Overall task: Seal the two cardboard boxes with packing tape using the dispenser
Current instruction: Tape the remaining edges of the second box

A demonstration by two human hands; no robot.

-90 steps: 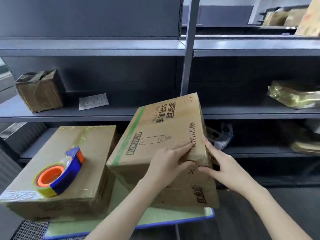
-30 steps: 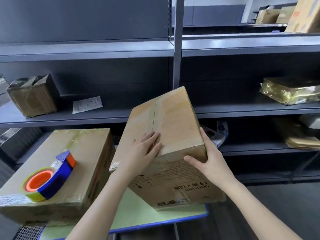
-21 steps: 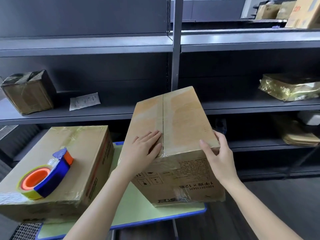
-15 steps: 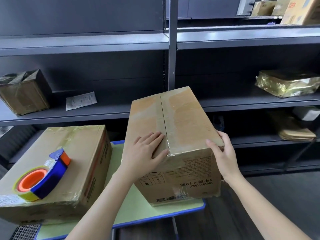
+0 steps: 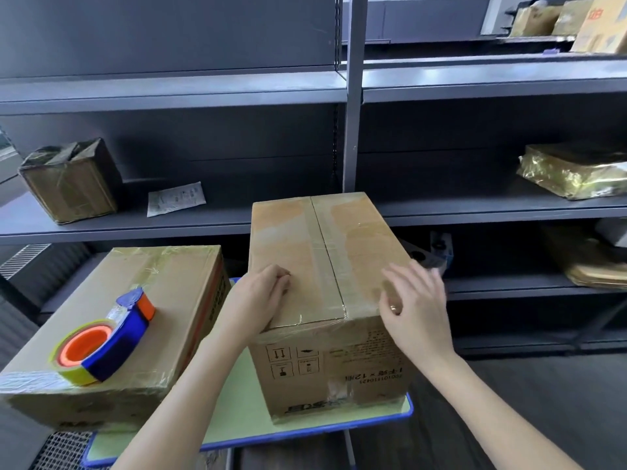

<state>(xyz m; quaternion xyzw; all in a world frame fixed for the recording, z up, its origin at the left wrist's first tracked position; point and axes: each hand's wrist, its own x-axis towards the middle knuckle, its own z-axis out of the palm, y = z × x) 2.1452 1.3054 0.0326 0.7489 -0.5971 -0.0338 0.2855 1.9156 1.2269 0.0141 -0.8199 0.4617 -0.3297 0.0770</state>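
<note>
One change: right hand (image 5: 417, 307) off the box (image 5: 325, 252), fingers spread; left hand (image 5: 261, 300) rests curled on top.

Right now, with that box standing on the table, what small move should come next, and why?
Probably the left hand should reach for the dispenser. The right box stands seam up on the table, both hands are empty, and the dispenser lies on the left box, nearer that hand. The right hand could steady the box.

Dark grey metal shelving (image 5: 353, 130), grey floor (image 5: 543, 401), green-topped table (image 5: 237, 388) edged in blue
</note>
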